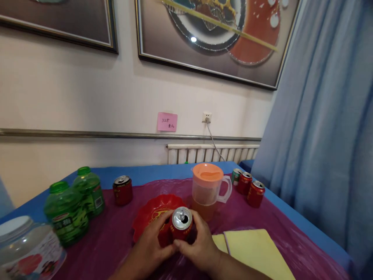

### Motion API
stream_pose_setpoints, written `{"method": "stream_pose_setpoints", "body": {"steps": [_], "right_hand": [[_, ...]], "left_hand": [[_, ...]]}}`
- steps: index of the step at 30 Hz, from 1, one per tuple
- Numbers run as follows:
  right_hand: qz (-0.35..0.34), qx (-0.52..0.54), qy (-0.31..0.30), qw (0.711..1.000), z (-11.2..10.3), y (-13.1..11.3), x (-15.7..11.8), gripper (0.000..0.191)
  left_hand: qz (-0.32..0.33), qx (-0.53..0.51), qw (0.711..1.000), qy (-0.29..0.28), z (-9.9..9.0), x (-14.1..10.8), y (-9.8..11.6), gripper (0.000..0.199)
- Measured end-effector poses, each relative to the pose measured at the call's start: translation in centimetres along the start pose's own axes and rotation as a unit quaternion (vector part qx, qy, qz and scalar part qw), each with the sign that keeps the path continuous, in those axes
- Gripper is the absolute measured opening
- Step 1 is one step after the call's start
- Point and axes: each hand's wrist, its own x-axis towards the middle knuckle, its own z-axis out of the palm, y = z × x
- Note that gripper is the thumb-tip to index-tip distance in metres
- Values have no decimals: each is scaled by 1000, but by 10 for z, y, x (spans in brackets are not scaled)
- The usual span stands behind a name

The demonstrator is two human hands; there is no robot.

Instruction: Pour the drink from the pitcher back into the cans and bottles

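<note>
A red soda can stands upright between my two hands, its top opened and its pull tab showing. My left hand wraps round the can's left side, and my right hand closes on its right side, thumbs near each other at the front. Just behind the can lies a red scalloped plate, partly covered by my left hand. Beyond my right hand is a clear pitcher with an orange lid and some amber liquid low inside. A folded yellow cloth lies to the right of my right hand.
Two green plastic bottles and a clear jar with a white lid stand at the left. Another red can is behind them. Several cans group at the back right. Purple sheeting covers the blue table.
</note>
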Motion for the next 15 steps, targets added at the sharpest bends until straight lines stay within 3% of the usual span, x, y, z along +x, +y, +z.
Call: {"method": "stream_pose_setpoints", "body": {"steps": [4,7,11,15], "right_hand": [[11,-15,31,999,-5,-15,3,58],[13,-11,35,999,-27,-28,0,56],[43,-47,115,991,-91,-24,-16,52],[114,-138,243,953,-179,10,-30,57]], "left_hand": [[-9,-18,1000,12,1,1,-3,79],[-21,-24,998,54,3,-1,-2,80],[-36,-7,993,115,6,-2,1,62],[-37,-11,990,139,6,2,-2,49]]}}
